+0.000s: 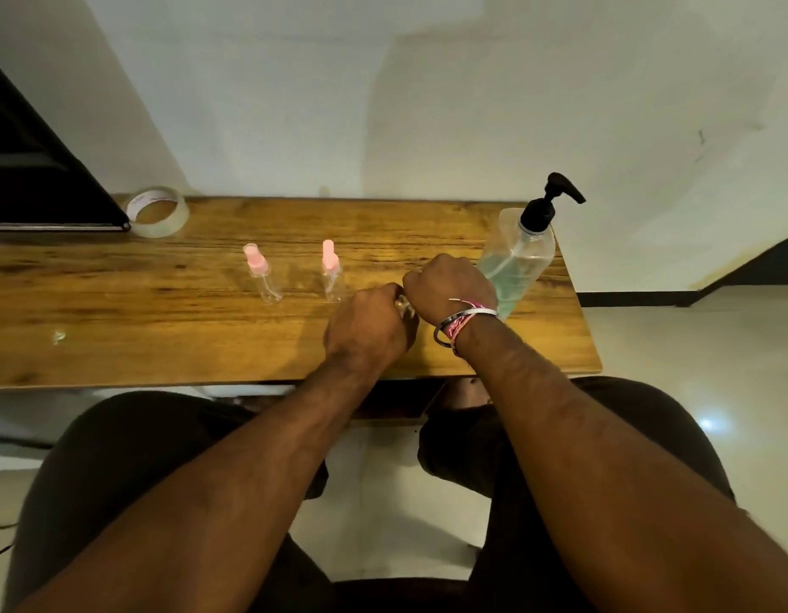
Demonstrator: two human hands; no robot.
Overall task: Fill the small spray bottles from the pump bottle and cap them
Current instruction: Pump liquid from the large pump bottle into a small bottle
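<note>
1. The wooden table (118, 311) runs across the scene, with a white wall behind it and pale floor to its right.
2. A dark panel (34, 170) sits at the far left, its lower edge lying on the table.
3. The pump bottle (522, 254) stands at the far right of the table, clear with greenish liquid and a black pump head, just beyond the right hand.
4. The left hand (368, 325) is curled around a small clear bottle (403, 305), of which only a glimpse shows between the two hands.
5. The right hand (449, 285) is closed in a fist over the top of that bottle; what its fingers pinch is hidden. A silver bangle (454, 320) and pink thread circle the wrist.
6. A roll of clear tape (158, 211) lies at the far left, touching the panel's corner.
7. Two small spray bottles, one left (262, 274) and one right (331, 272), stand capped in pink at mid-table, apart from each other and left of the hands.
</note>
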